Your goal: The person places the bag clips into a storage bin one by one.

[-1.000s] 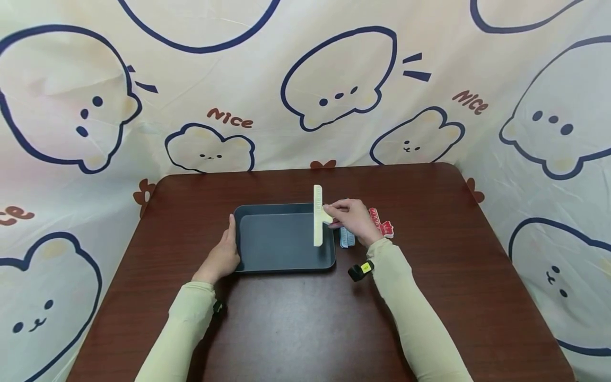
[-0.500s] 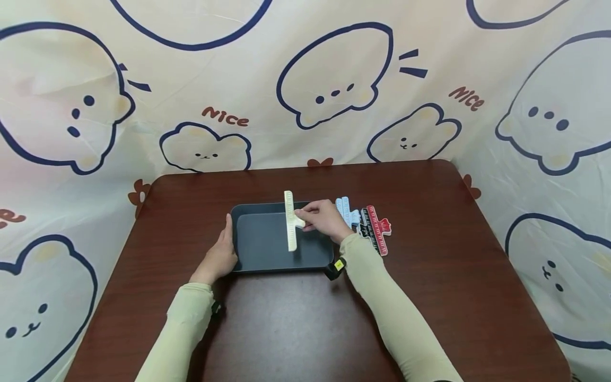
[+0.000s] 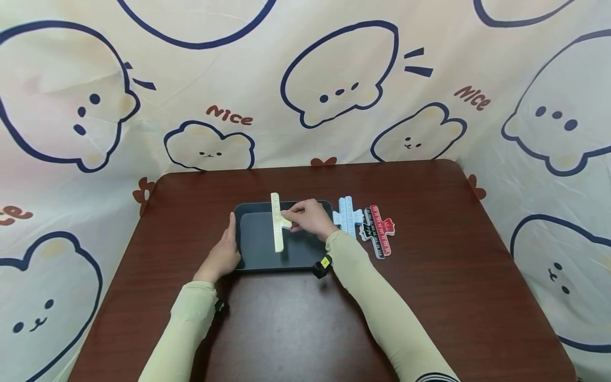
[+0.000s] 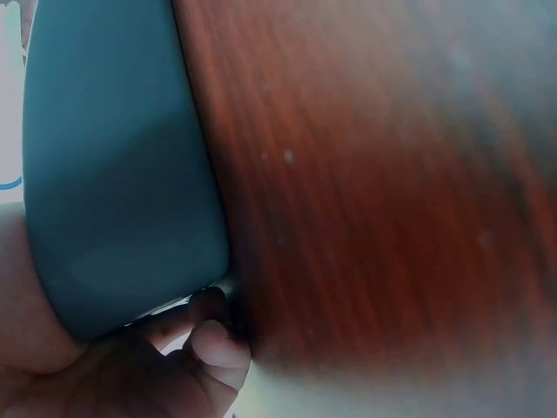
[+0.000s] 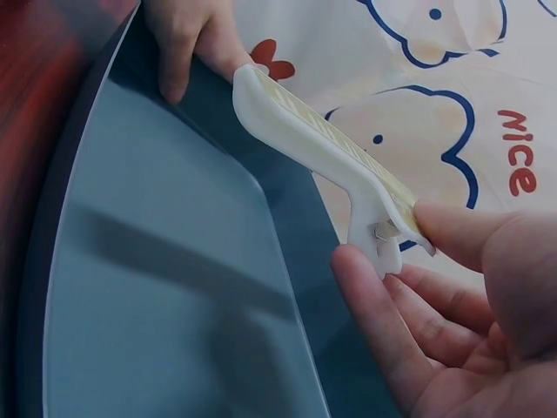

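Observation:
A dark grey-blue tray [image 3: 255, 239] lies on the table. At its left end is my left hand [image 3: 219, 257], holding the end wall; in the right wrist view one digit of the left hand [image 5: 187, 43] reaches over the rim. The left wrist view shows curled fingertips [image 4: 218, 348] by the tray's corner. Over the tray, my right hand [image 3: 309, 217] pinches a pale yellow clip [image 3: 277, 225] by its handle end. Seen from the right wrist, the clip [image 5: 313, 144] is tilted, with thumb and fingers at its white handle, and its shadow falls on the tray floor.
To the tray's right lie more clips: light blue ones [image 3: 347, 215], a black one [image 3: 372, 233] and a red one [image 3: 382, 229], close together. The brown table [image 3: 453, 265] meets patterned cloth walls [image 3: 267, 132] at the back and sides.
My right hand has carried the pale yellow clip leftward, from the tray's right end to over its middle. The other clips have come into fuller view. My left hand has stayed on the tray.

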`<state>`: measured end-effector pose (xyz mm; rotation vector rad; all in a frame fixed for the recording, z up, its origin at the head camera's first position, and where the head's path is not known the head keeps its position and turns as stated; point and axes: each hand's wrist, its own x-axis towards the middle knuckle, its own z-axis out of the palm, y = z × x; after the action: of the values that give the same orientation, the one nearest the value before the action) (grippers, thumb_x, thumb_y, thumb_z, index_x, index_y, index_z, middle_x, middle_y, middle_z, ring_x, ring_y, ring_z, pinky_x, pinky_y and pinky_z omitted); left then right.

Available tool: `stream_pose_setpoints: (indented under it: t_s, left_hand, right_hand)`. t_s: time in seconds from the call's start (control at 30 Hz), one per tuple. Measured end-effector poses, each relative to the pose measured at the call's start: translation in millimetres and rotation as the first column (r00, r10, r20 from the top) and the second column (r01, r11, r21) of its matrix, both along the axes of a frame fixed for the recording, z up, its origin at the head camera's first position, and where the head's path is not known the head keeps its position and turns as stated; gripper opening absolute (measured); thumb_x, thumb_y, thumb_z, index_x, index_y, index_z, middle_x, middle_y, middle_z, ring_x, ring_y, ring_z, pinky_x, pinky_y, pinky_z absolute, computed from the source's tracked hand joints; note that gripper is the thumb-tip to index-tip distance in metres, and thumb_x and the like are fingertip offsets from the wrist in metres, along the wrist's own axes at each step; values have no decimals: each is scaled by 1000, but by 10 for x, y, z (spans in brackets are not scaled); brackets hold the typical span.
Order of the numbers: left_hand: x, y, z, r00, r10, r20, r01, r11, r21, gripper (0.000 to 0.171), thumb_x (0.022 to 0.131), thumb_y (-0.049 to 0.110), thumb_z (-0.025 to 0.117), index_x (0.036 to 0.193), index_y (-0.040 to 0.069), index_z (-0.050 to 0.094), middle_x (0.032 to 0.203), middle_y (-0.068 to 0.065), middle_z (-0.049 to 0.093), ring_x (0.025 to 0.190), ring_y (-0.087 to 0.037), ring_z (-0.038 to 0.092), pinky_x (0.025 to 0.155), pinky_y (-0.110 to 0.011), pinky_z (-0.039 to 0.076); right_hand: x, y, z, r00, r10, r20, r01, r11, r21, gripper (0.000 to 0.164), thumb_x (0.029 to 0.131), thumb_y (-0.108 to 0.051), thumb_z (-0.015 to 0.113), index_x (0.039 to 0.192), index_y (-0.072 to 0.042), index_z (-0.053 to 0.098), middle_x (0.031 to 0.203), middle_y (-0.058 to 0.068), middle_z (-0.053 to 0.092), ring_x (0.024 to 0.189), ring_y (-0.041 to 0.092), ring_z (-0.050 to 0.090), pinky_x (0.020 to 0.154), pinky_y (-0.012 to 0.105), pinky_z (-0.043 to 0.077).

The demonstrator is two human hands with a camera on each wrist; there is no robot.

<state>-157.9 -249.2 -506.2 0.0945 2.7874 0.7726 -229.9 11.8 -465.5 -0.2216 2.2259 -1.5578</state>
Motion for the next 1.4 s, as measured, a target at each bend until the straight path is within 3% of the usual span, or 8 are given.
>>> stream_pose_setpoints:
  t_s: [0.17, 0.33, 0.47, 0.7, 1.2, 1.4]
  left_hand:
    - [-37, 28, 6, 1000, 1, -16, -1, 1000, 5, 91, 96, -9, 41, 164, 5, -18, 164, -37, 21, 116, -48, 61, 82, -49, 52]
    - [-1, 37, -14, 1000, 18, -4, -18, 1000, -5, 92, 95, -10, 43, 163, 4, -17, 164, -37, 21, 123, -48, 57, 89, -52, 52]
    - [16, 36, -21, 1000, 25, -13, -25, 1000, -6, 92, 95, -10, 43, 164, 4, -16, 163, -38, 23, 121, -47, 58, 91, -54, 51]
    - [8, 24, -29, 1000, 26, -9, -26, 1000, -9, 93, 93, -10, 43, 164, 3, -15, 161, -38, 26, 119, -45, 59, 96, -55, 50]
    - [17, 29, -24, 1000, 25, -7, -25, 1000, 3, 98, 89, -12, 45, 164, 4, -16, 160, -40, 26, 131, -49, 52, 107, -59, 45]
    - [16, 34, -3, 999, 44, 16, -44, 999, 5, 100, 89, -12, 46, 164, 6, -17, 161, -38, 26, 125, -46, 55, 106, -58, 45]
  right_hand:
    - [-38, -85, -12, 1000, -9, 1, 9, 1000, -1, 28, 98, -27, 74, 110, -2, 79, 90, 11, 74, 71, 17, 73, 80, 42, 64]
    - [-33, -191, -59, 1000, 17, 21, -18, 1000, 18, 27, 98, -27, 75, 107, -2, 80, 92, 10, 74, 70, 15, 73, 76, 37, 64]
    - [-45, -274, -103, 1000, 9, 13, -10, 1000, 26, 25, 97, -27, 76, 105, -3, 80, 89, 9, 74, 67, 14, 72, 73, 36, 64]
    - [-14, -413, -89, 1000, 11, -12, -10, 1000, 27, 22, 96, -25, 77, 101, -4, 81, 86, 9, 73, 64, 12, 70, 77, 43, 64]
    - [38, -557, -172, 1000, 26, 4, -26, 997, 71, 22, 97, -26, 76, 95, -5, 82, 75, 6, 74, 58, 10, 69, 73, 38, 64]
    - [50, -592, -195, 1000, 20, 14, -21, 994, 106, 23, 96, -26, 77, 98, -4, 82, 77, 8, 76, 56, 9, 68, 69, 33, 63]
